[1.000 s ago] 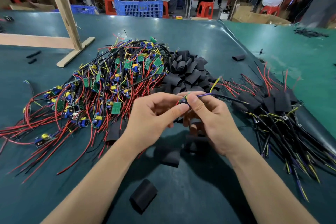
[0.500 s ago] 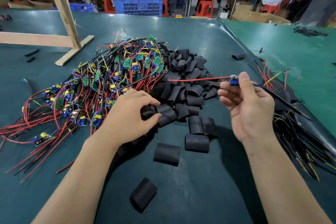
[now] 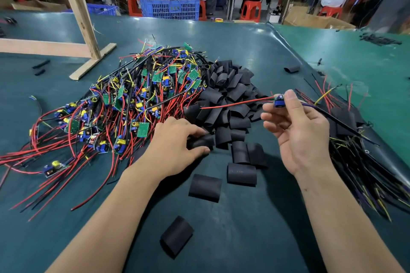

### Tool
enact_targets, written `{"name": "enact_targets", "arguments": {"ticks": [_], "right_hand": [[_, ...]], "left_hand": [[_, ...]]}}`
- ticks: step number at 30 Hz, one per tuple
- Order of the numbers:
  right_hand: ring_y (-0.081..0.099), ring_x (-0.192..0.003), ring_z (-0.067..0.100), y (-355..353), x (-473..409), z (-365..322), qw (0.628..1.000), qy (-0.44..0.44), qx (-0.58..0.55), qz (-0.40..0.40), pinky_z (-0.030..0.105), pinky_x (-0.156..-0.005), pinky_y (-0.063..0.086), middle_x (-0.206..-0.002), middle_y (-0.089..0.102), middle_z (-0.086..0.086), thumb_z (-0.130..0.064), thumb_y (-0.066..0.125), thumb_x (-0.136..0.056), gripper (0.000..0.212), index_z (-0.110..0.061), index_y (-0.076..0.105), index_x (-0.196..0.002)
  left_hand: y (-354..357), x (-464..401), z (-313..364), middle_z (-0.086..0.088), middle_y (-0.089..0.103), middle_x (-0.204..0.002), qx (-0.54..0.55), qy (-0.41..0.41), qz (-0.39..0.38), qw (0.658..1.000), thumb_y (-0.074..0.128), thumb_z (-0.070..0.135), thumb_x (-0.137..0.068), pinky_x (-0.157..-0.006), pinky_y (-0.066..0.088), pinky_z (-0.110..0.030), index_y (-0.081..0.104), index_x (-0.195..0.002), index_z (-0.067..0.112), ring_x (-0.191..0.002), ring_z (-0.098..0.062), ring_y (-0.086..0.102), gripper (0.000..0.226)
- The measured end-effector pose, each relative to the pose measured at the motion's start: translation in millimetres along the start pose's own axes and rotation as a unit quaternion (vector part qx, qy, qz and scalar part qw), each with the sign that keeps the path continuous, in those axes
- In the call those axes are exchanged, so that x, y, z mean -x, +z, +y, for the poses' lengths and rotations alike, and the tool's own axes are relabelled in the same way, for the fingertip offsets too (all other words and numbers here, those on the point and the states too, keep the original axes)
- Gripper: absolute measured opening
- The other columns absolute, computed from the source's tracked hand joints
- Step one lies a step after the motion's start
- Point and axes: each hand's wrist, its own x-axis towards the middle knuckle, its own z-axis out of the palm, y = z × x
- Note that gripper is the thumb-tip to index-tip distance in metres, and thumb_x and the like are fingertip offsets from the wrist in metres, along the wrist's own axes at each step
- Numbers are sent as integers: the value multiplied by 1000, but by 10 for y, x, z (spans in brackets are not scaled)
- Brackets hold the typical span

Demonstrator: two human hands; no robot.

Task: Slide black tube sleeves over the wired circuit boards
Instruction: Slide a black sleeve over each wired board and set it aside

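left grip (image 3: 177, 142): clenched on a black tube sleeve (image 3: 203, 141), near edge of sleeve pile (image 3: 228, 93)
right grip (image 3: 297, 131): pinching a wired circuit board (image 3: 279, 101), held above worktop (image 3: 233, 239), at 3 o'clock from sleeve pile
unsleeved boards (image 3: 124, 104): heaped at 9 o'clock from sleeve pile
sleeved units (image 3: 363, 155): at 3 o'clock from right grip
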Motion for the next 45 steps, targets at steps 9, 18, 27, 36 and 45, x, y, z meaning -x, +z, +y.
{"name": "enact_targets", "arguments": {"ticks": [9,18,27,36,45], "right_hand": [[69,-63,19,-14,-2,-64,999,-11,-29,-16,24,-56,54,-71,71,7,-17,59,-97,15,-5,68,-99],[67,-62,18,-39,-11,-81,997,-45,-46,-46,25,-56,52,-71,71,6,-17,57,-98,15,-7,68,-100],[64,-57,17,-43,-18,-65,998,-42,-26,-39,24,-54,51,-69,70,6,-15,56,-99,14,-7,67,-99],[64,-57,17,-68,-14,-66,997,-15,23,-74,23,-50,49,-72,71,6,-17,59,-96,12,-13,70,-96],[64,-66,12,164,170,205,982,51,110,-147,21,-54,51,-80,73,0,-21,73,-80,8,-19,78,-86]], "left_hand": [[-187,25,-57,7,66,-106,235,62,183,953,80,19,-79,-84,44,-16,68,-107,23,-97,-2,59,31],[-146,52,-27,14,67,-111,239,53,174,954,79,21,-79,-85,40,-5,67,-117,28,-91,16,55,40],[-154,62,-9,27,62,-105,238,64,202,948,77,20,-83,-78,40,-4,66,-118,28,-86,13,55,37],[-168,79,-27,18,65,-113,226,99,173,953,75,26,-85,-87,45,-15,66,-122,23,-96,5,56,38],[-48,73,94,7,68,-106,93,167,164,968,72,27,-82,-93,44,-43,69,-119,12,-102,-20,59,40]]}}
